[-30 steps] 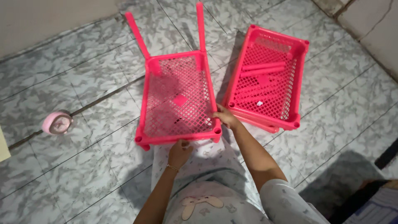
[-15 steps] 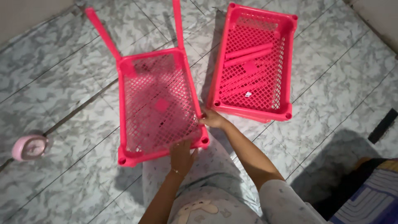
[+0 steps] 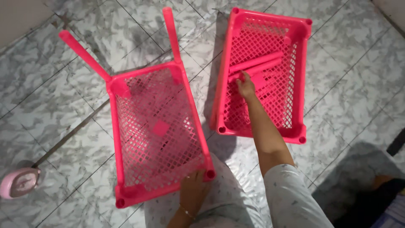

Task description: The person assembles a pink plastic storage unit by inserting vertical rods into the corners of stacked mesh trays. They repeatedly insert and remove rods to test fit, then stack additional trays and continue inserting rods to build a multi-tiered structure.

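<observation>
The right hand (image 3: 245, 86) reaches into the right tray (image 3: 300, 76), fingers curled down onto the end of a pink rod (image 3: 260, 64) that lies there; whether they fully close round it cannot be told, since the hand covers the rod's near end. At least two rods lie side by side in that tray, slanting up toward its far right side, with a small pink square at the mesh's middle just beside the hand. The forearm crosses the tray's near rim, its pale sleeve (image 3: 291, 198) low in the frame.

The left hand (image 3: 193, 190) grips the near right corner of the left tray (image 3: 122, 139), fingers wrapped on the rim beside a round corner socket. A thin bracelet shows on that wrist.

There are two pink mesh trays, both rectangular with lattice bottoms, standing near each other on the floor but apart, with a strip of tile between them. The left one lies tilted askew and carries two upright legs (image 3: 172, 36) fitted at its far corners, pointing away from the person. A small pink square also sits at the centre of its mesh.

One small round pink object (image 3: 19, 182) sits on the grey marbled tile floor (image 3: 50, 109) at the far left, well apart from the trays.
</observation>
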